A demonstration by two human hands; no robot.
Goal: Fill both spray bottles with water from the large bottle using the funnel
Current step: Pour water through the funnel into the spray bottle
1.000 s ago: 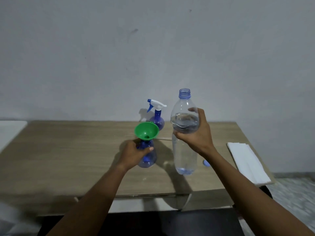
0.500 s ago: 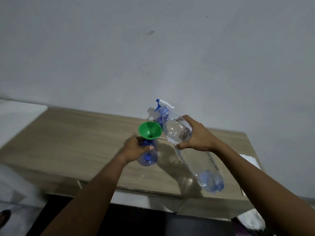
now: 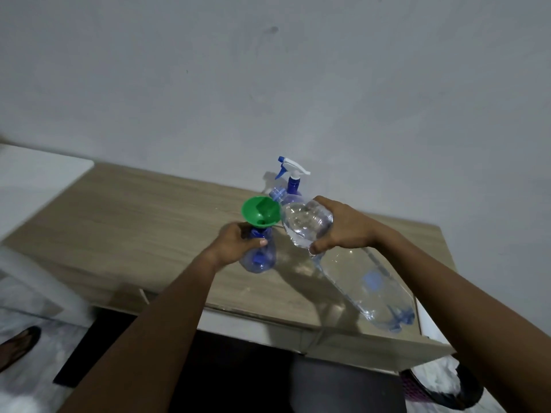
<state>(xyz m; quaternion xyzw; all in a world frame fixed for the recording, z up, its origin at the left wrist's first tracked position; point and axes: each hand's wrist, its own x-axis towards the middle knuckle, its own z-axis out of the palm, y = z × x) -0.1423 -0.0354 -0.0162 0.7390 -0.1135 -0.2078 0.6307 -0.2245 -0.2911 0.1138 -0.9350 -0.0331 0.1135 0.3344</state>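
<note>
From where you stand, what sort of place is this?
Probably a plain room in a home: a wooden table against a bare grey wall, with a household spray bottle on it.

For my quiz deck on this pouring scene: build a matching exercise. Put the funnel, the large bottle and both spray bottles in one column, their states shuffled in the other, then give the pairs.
1. funnel
2. large bottle
3. spray bottle with trigger head
4. open spray bottle

A. stands at the back of the table, in no hand
B. tilted, gripped by the right hand
C. gripped at the neck by the left hand
D. green, seated in a bottle's neck

Pairs: 1-D, 2-B, 3-A, 4-C.
</note>
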